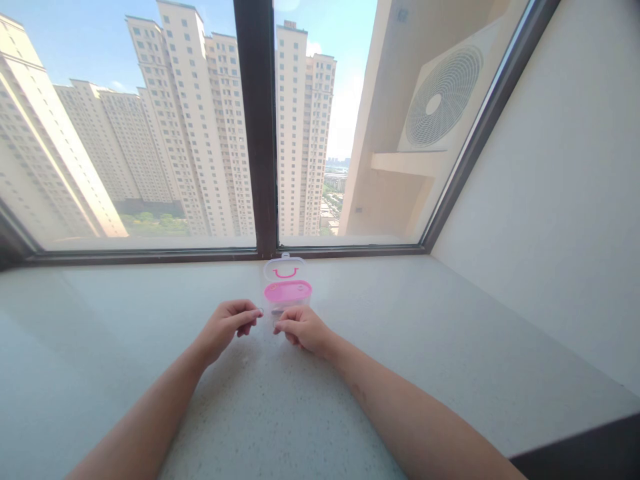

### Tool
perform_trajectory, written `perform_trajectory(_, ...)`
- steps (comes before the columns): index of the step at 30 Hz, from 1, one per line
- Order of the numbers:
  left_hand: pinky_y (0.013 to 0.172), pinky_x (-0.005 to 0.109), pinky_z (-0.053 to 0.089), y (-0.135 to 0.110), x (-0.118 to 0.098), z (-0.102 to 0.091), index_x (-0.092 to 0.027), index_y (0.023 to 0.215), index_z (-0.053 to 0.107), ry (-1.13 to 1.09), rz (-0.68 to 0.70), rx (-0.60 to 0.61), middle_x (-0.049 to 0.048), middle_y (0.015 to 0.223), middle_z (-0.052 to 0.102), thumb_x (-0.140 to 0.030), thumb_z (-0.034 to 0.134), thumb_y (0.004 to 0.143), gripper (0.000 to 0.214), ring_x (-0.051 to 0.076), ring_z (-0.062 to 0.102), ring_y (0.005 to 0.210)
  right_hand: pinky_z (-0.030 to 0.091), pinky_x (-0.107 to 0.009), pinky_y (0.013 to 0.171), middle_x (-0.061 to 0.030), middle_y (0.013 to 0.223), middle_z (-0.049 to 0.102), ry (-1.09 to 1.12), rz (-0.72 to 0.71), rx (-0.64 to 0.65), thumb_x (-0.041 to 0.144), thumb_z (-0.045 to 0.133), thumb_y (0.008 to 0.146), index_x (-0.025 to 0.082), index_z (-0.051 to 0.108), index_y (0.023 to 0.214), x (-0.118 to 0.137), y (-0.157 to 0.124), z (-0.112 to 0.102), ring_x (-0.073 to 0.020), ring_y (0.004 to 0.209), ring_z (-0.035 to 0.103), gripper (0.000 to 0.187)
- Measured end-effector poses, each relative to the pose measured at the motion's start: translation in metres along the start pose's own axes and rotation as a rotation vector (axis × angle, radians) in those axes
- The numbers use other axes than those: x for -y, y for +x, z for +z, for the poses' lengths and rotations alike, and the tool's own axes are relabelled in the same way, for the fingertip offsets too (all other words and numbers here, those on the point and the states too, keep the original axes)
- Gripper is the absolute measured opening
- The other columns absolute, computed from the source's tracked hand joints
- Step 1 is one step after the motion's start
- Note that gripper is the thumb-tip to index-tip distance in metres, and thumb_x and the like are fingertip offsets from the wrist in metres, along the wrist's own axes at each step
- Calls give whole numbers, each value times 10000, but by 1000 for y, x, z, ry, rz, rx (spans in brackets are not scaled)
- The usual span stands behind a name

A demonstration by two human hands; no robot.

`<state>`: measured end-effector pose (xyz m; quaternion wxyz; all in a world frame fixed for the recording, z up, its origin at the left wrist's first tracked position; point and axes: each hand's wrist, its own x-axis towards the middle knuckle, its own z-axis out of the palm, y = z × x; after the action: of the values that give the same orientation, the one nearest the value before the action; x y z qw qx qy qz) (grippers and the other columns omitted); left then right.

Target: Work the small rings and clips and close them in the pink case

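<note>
- Pink plastic rims a small clear box point(289, 291) standing on a pale speckled window ledge point(240, 420), just beyond a person's 2 hands and close to the window.
- The box's see-through lid point(285, 265) is raised on the window side, its pink handle point(285, 275) facing the person.
- At left, the left hand point(227, 327) pinches a small curved item point(261, 311) between thumb and forefinger; it is too small in view to identify. The other fingers curl loosely beneath.
- Opposite, the right hand point(305, 330) holds thumb and forefinger close together in front of the box, hiding part of its lower wall. Whether anything is gripped there, one cannot tell.
- The 2 hands face each other, near but apart, with bare forearms reaching in from the lower corners.
- Behind the box, a dark window frame point(265, 133) splits the view into 2 panes, its upright rising almost directly above the lid.
- Outside, cream high-rise towers point(193, 120) stand in sunshine under blue sky, with greenery point(155, 223) at their feet.
- At upper right, an outdoor fan unit point(445, 97) sits on a beige shelf beyond the glass, while a white wall point(550, 200) closes off the right side indoors.
</note>
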<state>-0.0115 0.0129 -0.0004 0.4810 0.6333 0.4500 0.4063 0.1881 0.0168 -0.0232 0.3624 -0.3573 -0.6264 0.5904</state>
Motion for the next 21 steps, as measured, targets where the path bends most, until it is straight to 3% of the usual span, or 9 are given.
perform_trajectory(21, 455, 210, 302, 3, 4, 1, -140, 723, 605, 93, -8, 1, -20, 565, 498, -433, 569, 774, 299, 90, 410, 481, 231, -181, 343, 69, 411, 414, 22, -39, -8, 270, 553, 763, 131, 616, 710, -2, 0, 1, -51, 346, 318, 161)
